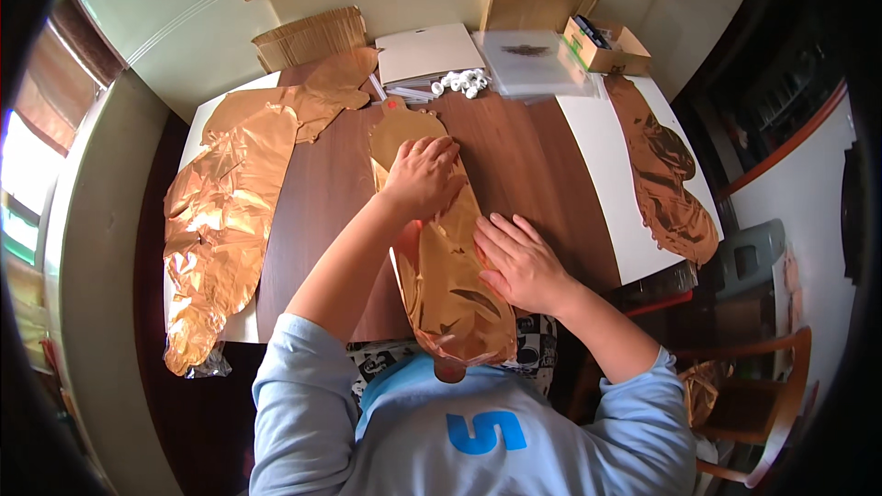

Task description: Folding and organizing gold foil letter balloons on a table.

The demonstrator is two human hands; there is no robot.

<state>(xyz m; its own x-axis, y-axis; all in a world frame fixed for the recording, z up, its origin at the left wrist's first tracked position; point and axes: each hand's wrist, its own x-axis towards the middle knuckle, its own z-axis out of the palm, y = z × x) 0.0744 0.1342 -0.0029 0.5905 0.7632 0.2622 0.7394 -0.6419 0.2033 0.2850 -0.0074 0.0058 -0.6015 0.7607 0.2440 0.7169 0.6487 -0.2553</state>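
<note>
A long, deflated copper-gold foil balloon [459, 276] lies lengthwise on the table in front of me. Its near end hangs over the front edge, and a tab with a red mark shows at its far end. My left hand [423, 174] rests across its upper part, palm down, fingers laid over the foil. Lower down, my right hand [519, 262] lies with outstretched fingers on the balloon's right edge and the tabletop beside it. What is under both palms is hidden.
More flat foil balloons [230, 211] cover the table's left side; another [666, 174] lies at right on a white sheet [588, 193]. Small white plastic pieces [464, 83], clear plastic sleeves [533, 64] and a small open box [611, 46] stand far back. A wooden chair [753, 404] is right.
</note>
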